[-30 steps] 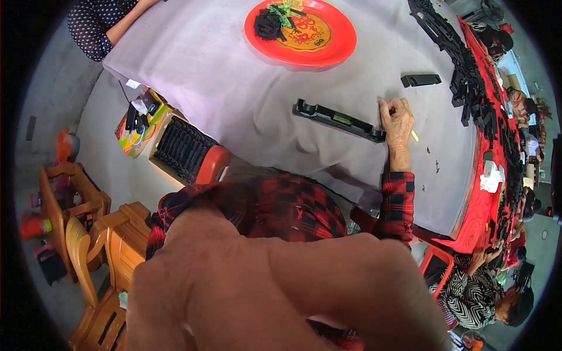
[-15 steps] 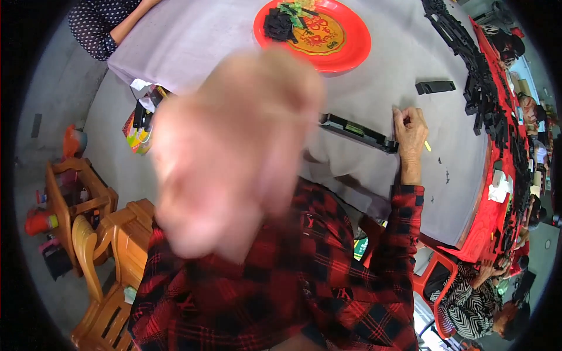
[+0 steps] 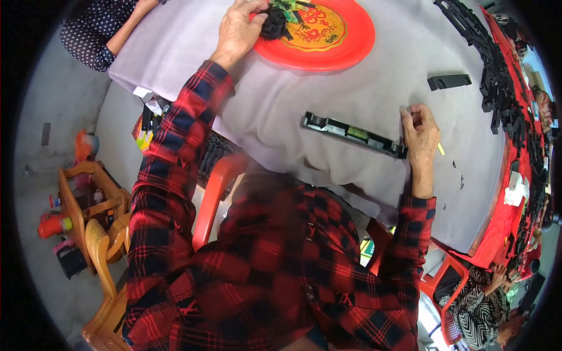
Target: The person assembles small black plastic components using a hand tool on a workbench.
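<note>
Right hand [image 3: 420, 133] grips the black strip's [image 3: 353, 134] right end.

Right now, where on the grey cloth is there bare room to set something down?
Bare cloth lies between the red plate and the long black part, and right of the right hand. The far right edge is crowded with stacked black parts.

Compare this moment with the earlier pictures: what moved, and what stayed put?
The left hand, a blur close to the camera half a second ago, has reached out to the red plate and now rests on the pile of small black parts there. The right hand stayed at the right end of the long black strip on the grey tablecloth.
</note>
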A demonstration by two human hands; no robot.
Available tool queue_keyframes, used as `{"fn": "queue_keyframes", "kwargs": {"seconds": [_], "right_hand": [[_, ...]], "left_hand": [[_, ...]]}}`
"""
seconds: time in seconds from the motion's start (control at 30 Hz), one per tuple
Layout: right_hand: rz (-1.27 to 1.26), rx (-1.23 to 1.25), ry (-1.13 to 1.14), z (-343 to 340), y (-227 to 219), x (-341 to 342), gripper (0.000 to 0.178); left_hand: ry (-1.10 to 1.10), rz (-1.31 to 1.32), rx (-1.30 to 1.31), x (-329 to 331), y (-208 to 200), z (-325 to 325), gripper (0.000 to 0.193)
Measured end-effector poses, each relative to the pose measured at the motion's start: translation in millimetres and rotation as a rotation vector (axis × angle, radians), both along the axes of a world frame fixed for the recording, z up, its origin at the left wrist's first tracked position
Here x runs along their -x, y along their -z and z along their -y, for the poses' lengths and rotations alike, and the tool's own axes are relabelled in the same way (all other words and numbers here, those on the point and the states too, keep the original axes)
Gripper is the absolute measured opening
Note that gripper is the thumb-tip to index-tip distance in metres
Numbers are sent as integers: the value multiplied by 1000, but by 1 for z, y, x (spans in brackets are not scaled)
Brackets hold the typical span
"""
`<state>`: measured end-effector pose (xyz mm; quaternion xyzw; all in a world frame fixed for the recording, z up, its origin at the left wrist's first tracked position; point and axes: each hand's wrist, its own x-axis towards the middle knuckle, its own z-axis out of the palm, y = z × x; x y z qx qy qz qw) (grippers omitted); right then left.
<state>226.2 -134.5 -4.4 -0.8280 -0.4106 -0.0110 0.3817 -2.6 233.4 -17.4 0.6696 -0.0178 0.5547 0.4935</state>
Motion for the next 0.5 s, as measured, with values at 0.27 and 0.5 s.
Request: {"fn": "queue_keyframes", "kwargs": {"seconds": [0.27,0.5], "right_hand": [[-51,-6,-5,5,-2,1,18],[-80,31,0,2,-8,4,17]], "left_hand": [[-623,-948,-530,-42,-36,-25,26],[-690,-977,-502,-53,-34,-22,19]]}}
